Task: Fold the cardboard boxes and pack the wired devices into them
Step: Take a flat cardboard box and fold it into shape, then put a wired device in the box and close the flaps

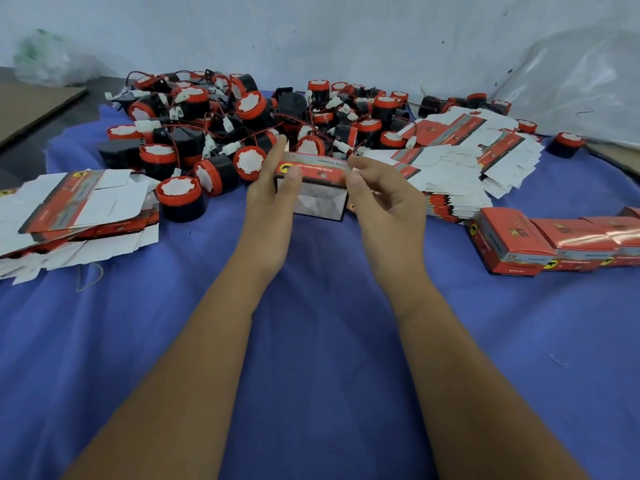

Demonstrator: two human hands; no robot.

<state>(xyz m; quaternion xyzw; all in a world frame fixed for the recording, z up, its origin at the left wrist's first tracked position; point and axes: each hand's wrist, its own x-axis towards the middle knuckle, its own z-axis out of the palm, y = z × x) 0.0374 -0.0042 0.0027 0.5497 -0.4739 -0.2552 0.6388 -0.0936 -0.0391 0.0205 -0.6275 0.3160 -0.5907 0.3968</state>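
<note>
Head view is looking down at a blue cloth (311, 341) spread over the work space. Both hands are meeting in the middle, just above the cloth. The left hand (273, 195) is holding one end of a small red box (313, 187), with its thumb lying on the top edge and its fingers sticking up behind. The right hand (384, 195) is holding the other end, with its thumb and first finger pinching the top corner and the other fingers hanging loosely curled. The box is popped open into its shape, and its near side is showing a pale inside, so it is looking like the flaps are not tucked shut yet. I cannot tell if anything is inside it.

Just behind the hands, a big pile of wired devices (242, 126) is lying, round and black with red caps and thin wires. A stack of flat boxes (76, 209) is sitting on the left, and more flat ones (460, 161) are fanning out on the right. Near the right edge, a row of finished boxes (554, 244) is lying side by side.

I think the folding step is going on now. Next, the hands are likely needing to close one end, then pick one device from the pile and slide it in with its wire tucked, then close the last flap
</note>
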